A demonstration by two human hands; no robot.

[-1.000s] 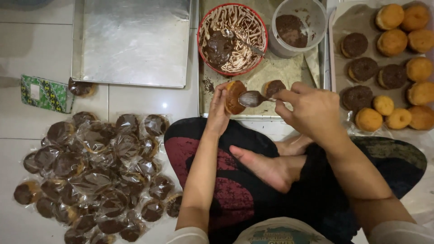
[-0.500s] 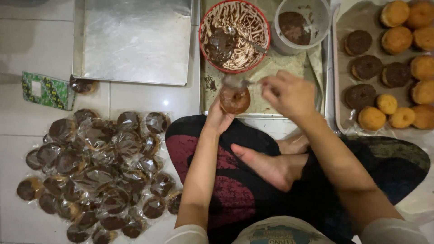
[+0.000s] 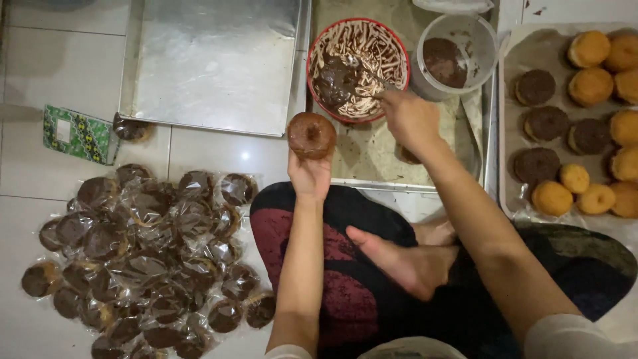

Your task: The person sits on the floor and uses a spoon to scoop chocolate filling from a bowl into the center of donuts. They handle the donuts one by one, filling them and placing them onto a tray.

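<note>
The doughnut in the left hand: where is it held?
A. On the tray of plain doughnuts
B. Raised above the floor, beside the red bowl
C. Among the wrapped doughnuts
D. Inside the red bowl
B: the left hand lifts the doughnut just left of the red bowl.

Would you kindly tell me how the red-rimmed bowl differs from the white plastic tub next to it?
The round red-rimmed bowl is wide and shallow, while the white plastic tub is narrower and deeper. The bowl's pale inside is streaked with brown lines and holds a dark heap on its left side; the tub shows a smoother dark mass at its bottom. The right hand reaches to the bowl with a utensil, and the tub stands untouched. Both hold chocolate-coloured coating.
</note>
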